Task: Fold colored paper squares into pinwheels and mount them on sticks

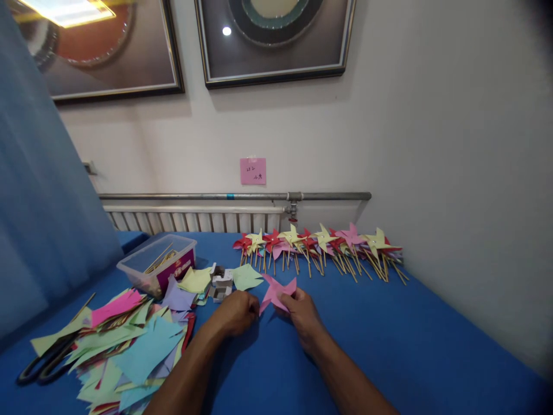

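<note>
A pink cut paper piece (276,291), shaped like a pinwheel, is held just above the blue table (389,334). My right hand (302,314) pinches its lower right part with thumb and fingers. To its left, my left hand (237,311) has its fingers curled, the tips close to the paper's left edge; whether they grip it is hidden.
A row of finished paper pinwheels on sticks (319,245) lies along the back. A heap of coloured paper squares (138,340) and scissors (43,363) lie at the left. A clear plastic box with sticks (158,262) and small white boxes (222,282) stand behind my hands.
</note>
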Demonstrator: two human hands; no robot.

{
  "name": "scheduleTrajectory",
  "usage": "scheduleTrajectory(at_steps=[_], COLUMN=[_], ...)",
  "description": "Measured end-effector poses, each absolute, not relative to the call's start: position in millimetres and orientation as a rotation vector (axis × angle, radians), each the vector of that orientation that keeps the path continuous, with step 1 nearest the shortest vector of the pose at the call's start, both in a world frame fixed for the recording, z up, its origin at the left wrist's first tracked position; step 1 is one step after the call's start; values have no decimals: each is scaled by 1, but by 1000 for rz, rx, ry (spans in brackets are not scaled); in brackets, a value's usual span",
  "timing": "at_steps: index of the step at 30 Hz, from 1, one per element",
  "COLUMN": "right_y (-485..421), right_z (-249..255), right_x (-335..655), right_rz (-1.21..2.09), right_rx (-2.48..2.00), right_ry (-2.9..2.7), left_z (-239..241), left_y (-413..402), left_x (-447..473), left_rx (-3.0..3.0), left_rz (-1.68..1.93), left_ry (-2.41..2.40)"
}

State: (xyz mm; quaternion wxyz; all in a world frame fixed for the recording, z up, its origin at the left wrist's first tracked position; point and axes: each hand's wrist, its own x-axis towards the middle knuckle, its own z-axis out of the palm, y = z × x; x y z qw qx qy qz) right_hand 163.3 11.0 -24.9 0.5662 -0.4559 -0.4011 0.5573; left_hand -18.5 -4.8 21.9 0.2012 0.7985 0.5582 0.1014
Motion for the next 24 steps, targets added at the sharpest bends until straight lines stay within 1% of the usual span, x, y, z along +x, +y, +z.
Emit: scheduleTrajectory(at_steps=[24], right_y=[12], right_z=[-30], right_x=[165], right_rz=[1295], right_rx=[-1049], right_ry=[-982], left_z=[15], left_y=[-1], left_x=[-17], left_rx=[2295], left_rz=[225], left_ry=[1704])
